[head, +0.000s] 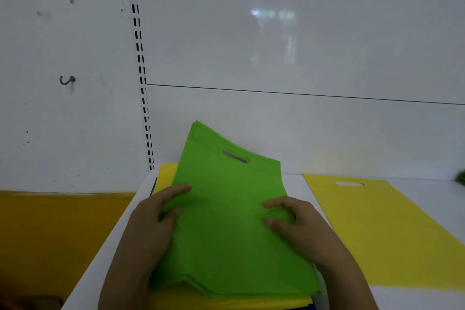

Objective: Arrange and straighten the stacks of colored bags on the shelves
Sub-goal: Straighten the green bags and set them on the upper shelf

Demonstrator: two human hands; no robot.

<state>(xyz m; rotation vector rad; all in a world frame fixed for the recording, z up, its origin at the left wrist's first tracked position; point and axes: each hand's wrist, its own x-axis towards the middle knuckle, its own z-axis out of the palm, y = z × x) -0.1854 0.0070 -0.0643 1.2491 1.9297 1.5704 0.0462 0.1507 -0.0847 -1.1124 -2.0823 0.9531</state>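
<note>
Green, soft fabric fills my grip: my left hand [156, 211] curls over the left edge of the green bags [226, 209] and my right hand [294, 219] pinches the right edge, the stack lying askew on yellow bags [166, 173] atop the white shelf [110, 241]. They look light and floppy, so I judge both side edges the best hold. A dark blue layer, I think, peeks underneath. Rightward, a single yellow bag [377, 229] lies just beside, leaving little sliding room; the back panel [276, 128] stands close behind.
</note>
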